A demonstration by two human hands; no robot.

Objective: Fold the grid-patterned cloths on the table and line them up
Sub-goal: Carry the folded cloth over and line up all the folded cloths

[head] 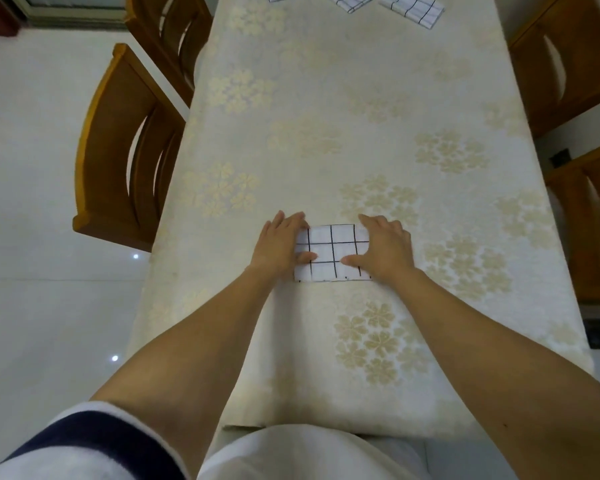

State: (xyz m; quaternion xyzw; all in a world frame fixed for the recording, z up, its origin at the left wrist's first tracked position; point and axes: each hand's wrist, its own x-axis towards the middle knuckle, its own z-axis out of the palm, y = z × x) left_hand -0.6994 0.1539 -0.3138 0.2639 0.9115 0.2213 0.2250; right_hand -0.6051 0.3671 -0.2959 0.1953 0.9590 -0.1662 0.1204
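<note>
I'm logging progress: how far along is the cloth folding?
Done: three cloths lie at the table's far end, seemingly folded, at uneven angles. In hand: left hand and right hand press a fourth folded cloth. Left: carrying it over, straightening the row.

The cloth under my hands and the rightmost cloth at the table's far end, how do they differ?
The near cloth lies square to the table; the far right cloth lies skewed. The left hand and right hand press flat on the near cloth; the far right cloth is untouched. Both are white with dark grid lines.
</note>
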